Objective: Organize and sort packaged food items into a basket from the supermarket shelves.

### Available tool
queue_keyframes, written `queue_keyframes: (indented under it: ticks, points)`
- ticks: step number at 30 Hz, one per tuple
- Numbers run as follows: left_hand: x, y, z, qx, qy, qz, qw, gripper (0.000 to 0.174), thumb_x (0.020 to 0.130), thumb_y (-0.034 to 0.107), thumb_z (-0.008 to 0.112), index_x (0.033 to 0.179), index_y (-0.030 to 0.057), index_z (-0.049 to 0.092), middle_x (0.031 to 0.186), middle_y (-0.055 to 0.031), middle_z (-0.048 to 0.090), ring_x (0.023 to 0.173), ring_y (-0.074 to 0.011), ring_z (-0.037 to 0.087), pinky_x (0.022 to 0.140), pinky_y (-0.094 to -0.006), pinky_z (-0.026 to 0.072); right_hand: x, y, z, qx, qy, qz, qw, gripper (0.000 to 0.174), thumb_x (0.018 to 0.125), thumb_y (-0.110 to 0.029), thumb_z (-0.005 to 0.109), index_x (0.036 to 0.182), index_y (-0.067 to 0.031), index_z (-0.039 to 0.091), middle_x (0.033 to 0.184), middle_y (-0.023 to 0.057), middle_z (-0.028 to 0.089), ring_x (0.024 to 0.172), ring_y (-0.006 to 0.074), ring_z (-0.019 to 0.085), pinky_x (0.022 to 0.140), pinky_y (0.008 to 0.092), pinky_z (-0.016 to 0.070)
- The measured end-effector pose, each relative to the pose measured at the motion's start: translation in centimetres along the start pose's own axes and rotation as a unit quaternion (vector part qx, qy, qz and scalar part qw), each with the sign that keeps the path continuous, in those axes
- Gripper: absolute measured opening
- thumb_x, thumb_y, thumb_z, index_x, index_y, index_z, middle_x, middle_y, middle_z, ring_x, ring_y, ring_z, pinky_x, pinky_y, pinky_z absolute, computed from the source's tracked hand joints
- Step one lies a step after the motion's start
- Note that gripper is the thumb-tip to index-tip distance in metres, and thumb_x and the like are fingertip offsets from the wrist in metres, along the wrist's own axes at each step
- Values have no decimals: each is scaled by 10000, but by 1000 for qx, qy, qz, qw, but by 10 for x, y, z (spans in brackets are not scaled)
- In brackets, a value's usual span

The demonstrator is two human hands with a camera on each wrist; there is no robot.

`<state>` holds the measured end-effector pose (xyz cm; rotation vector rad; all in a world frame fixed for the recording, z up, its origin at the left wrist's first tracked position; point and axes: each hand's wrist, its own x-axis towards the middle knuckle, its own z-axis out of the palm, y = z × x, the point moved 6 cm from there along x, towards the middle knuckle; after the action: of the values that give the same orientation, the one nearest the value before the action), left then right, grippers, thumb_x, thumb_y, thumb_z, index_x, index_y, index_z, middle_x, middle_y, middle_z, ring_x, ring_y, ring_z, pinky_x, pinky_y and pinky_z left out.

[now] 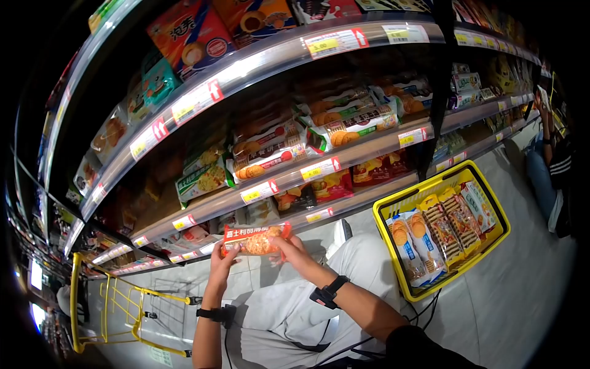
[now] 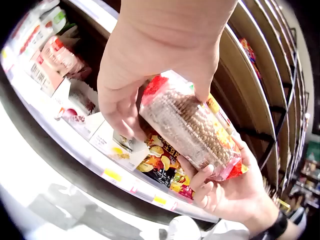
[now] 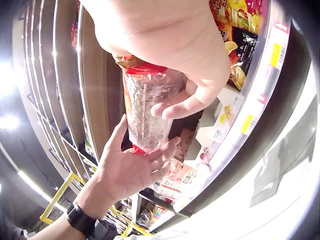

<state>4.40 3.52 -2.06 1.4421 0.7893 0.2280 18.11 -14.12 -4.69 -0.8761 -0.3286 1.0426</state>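
A red-ended biscuit package [image 1: 257,240] is held in both hands in front of the lower shelf. The left hand [image 1: 222,263] grips its left end and the right hand [image 1: 296,255] its right end. In the left wrist view the clear side of the package [image 2: 185,125] shows stacked round biscuits; the left hand [image 2: 155,55] holds the upper end, the right hand [image 2: 235,195] the lower. In the right wrist view the right hand [image 3: 170,50] has its fingers round the package [image 3: 150,107], and the left hand [image 3: 122,172] supports the far end.
A yellow basket [image 1: 393,267] with several biscuit packs stands on the floor at the right. A yellow cart [image 1: 107,307] is at the lower left. Shelves [image 1: 369,144] of packaged snacks curve across the front. Another person [image 1: 544,166] is at the far right.
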Motion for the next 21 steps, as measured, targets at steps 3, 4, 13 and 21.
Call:
queue_keyframes:
  ticks: [3, 4, 13, 21]
  points:
    - [-23, 42, 16, 173, 101, 190, 961, 832, 799, 351, 879, 1439, 26, 457, 1485, -169, 491, 1307, -351, 533, 1113, -478, 420, -6, -9, -12, -16, 31, -68, 997, 426, 945, -428, 680, 1159, -63, 627, 929, -10, 692, 625, 76, 609, 548, 226, 491]
    - [-37, 72, 27, 333, 85, 314, 885, 852, 762, 311, 897, 1440, 31, 464, 1486, -178, 488, 1322, -363, 518, 1113, -485, 413, -5, -10, -7, -8, 33, -72, 997, 421, 939, -402, 700, 1156, -51, 619, 934, -9, 685, 645, 69, 602, 559, 225, 488]
    - [-53, 99, 87, 594, -93, 409, 686, 798, 692, 326, 890, 1370, 67, 561, 1334, -148, 623, 1204, -365, 592, 1015, -453, 464, -1, 9, 0, -62, -6, -129, 990, 498, 908, -242, 783, 1280, -9, 547, 1202, 68, 645, 1068, 125, 633, 924, 291, 518]
    - [-79, 135, 42, 564, -55, 428, 704, 722, 730, 290, 856, 1331, 24, 558, 1242, -186, 631, 1073, -398, 629, 909, -461, 511, -16, -2, 28, -79, -120, -45, 989, 563, 917, -346, 765, 1310, -21, 527, 1114, 83, 691, 838, 101, 640, 698, 236, 492]
